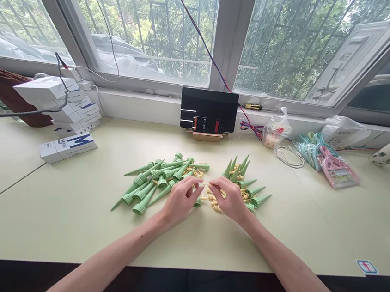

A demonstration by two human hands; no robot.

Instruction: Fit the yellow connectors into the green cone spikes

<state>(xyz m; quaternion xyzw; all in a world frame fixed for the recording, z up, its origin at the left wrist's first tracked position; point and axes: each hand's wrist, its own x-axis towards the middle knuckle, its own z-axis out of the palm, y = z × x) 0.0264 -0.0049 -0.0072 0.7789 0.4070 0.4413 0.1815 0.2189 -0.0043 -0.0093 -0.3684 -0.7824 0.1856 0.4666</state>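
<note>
Fingers (213,182) of the right hand (230,197) grip a leftward-jutting yellow piece (206,184).

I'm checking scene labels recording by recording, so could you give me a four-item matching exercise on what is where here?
Column 1
1. Phone
2. Right hand
3. Box with a large blue M
4. Green cones

Column 2
A. Pinching a small yellow piece
B. In groups on both sides of the hands
C. In front of the stacked white boxes
D. In front of a black panel near the window

Right pairs: 1-D, 2-A, 3-C, 4-B
</note>
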